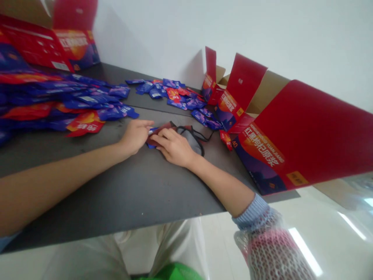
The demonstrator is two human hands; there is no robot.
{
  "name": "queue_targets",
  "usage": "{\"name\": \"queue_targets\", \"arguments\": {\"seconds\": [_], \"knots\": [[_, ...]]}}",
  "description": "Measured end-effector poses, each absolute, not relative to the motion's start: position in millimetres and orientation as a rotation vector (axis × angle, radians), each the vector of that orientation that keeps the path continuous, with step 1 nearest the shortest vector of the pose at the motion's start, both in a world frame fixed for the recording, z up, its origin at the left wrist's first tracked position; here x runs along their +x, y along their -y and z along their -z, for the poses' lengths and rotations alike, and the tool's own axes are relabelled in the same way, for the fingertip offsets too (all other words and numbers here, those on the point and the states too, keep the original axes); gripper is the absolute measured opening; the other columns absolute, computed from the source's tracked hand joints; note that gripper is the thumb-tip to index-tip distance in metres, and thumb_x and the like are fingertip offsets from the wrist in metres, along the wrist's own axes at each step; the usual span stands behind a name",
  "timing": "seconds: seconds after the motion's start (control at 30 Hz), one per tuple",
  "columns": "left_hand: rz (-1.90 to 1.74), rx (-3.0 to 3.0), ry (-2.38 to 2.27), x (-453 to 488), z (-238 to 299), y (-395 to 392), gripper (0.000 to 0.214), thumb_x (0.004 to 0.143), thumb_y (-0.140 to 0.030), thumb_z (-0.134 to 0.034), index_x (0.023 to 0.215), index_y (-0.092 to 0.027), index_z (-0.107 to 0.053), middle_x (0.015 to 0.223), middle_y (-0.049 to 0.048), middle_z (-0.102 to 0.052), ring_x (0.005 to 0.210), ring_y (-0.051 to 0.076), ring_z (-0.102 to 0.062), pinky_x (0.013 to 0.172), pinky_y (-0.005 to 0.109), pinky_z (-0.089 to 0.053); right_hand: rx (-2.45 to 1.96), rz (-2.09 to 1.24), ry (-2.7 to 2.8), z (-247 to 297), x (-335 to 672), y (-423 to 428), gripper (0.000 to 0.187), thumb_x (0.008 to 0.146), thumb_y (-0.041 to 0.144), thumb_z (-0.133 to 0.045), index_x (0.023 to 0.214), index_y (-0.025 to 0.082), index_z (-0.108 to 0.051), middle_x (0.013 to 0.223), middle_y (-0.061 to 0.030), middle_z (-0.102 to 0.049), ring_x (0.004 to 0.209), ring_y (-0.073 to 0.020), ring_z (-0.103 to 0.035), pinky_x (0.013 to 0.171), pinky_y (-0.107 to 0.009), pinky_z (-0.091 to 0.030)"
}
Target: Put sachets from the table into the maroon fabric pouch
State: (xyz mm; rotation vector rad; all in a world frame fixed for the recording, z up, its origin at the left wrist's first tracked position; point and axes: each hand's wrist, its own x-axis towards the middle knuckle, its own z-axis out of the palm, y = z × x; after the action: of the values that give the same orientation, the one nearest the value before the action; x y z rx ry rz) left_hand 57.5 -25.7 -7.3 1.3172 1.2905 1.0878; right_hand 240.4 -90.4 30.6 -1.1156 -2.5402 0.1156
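My left hand (134, 136) and my right hand (174, 147) meet at the middle of the dark grey table (122, 194). Both are closed on a small dark red pouch (163, 130) with a black drawstring (198, 136) trailing to the right. A blue sachet (151, 132) pokes out between my fingers at the pouch's mouth; the left fingertips pinch it. Part of the pouch is hidden under my right hand.
A large heap of blue and red sachets (58, 101) covers the table's left side. A smaller scatter of sachets (175, 93) lies at the back. An open red carton (294, 136) stands at the right edge, another red carton (58, 39) at the back left.
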Motion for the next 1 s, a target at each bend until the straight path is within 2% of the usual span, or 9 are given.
{"name": "queue_targets", "arguments": {"seconds": [0.07,0.17,0.3,0.43,0.53,0.77,0.87,1.0], "knots": [[-1.079,1.269,-1.322,59,-1,28,0.035,0.072,-0.015,-0.059,0.101,-0.013,-0.078,0.103,0.0110,-0.077,0.103,0.027,-0.070,0.091,0.036,-0.056,-1.078,-0.143,2.552,-24,237,89,0.037,0.104,0.027,-0.043,0.134,0.023,-0.064,0.120,-0.0086,-0.063,0.111,-0.0203,-0.054,0.092,-0.031,-0.046],[-0.974,1.158,-1.277,60,-13,31,0.035,0.074,-0.011,-0.061,0.106,-0.010,-0.075,0.099,0.0115,-0.077,0.088,0.022,-0.072,0.083,0.034,-0.058,-1.113,-0.139,2.494,-25,243,81,0.038,0.103,0.023,-0.042,0.132,0.026,-0.067,0.118,-0.0074,-0.063,0.111,-0.0201,-0.054,0.090,-0.031,-0.046],[-0.909,1.110,-1.285,60,-21,34,0.035,0.078,-0.007,-0.061,0.110,-0.009,-0.074,0.090,0.0104,-0.076,0.076,0.019,-0.071,0.077,0.033,-0.057,-1.321,-0.062,2.481,-32,262,68,0.042,0.100,0.015,-0.042,0.127,0.029,-0.071,0.114,-0.0089,-0.062,0.108,-0.0230,-0.053,0.081,-0.033,-0.046],[-0.930,1.120,-1.296,59,-20,34,0.033,0.079,-0.007,-0.061,0.108,-0.011,-0.076,0.098,0.0108,-0.076,0.079,0.019,-0.071,0.079,0.034,-0.057,-1.695,0.013,2.419,-32,278,59,0.040,0.099,0.015,-0.043,0.118,0.026,-0.076,0.116,-0.0136,-0.061,0.110,-0.0281,-0.049,0.074,-0.034,-0.046],[-0.944,1.144,-1.291,58,-17,34,0.035,0.079,-0.007,-0.059,0.108,-0.011,-0.077,0.101,0.0115,-0.077,0.080,0.019,-0.071,0.083,0.035,-0.056,-1.811,0.042,2.344,-32,284,58,0.041,0.099,0.014,-0.041,0.118,0.026,-0.076,0.120,-0.0148,-0.059,0.113,-0.0298,-0.048,0.076,-0.036,-0.048],[-0.975,1.388,-1.299,58,-16,37,0.034,0.078,-0.013,-0.063,0.108,-0.011,-0.078,0.102,0.0110,-0.078,0.091,0.023,-0.071,0.095,0.040,-0.053,-1.601,0.143,2.222,-37,270,75,0.045,0.101,0.013,-0.034,0.127,0.030,-0.067,0.127,-0.0100,-0.057,0.114,-0.0276,-0.047,0.083,-0.037,-0.047],[-0.992,1.559,-1.213,61,-20,42,0.032,0.080,-0.009,-0.056,0.102,-0.011,-0.079,0.102,0.0079,-0.079,0.099,0.023,-0.070,0.097,0.034,-0.052,-1.428,0.151,2.381,-34,253,83,0.046,0.103,0.015,-0.033,0.133,0.031,-0.063,0.130,-0.0081,-0.058,0.116,-0.0257,-0.046,0.086,-0.036,-0.045],[-0.932,1.629,-1.024,61,-23,43,0.039,0.082,-0.005,-0.044,0.099,-0.009,-0.078,0.099,0.0047,-0.079,0.095,0.020,-0.070,0.090,0.029,-0.053,-1.294,0.133,2.535,-28,238,83,0.045,0.103,0.018,-0.036,0.139,0.032,-0.059,0.135,-0.0078,-0.057,0.120,-0.0259,-0.043,0.085,-0.036,-0.044]]}}
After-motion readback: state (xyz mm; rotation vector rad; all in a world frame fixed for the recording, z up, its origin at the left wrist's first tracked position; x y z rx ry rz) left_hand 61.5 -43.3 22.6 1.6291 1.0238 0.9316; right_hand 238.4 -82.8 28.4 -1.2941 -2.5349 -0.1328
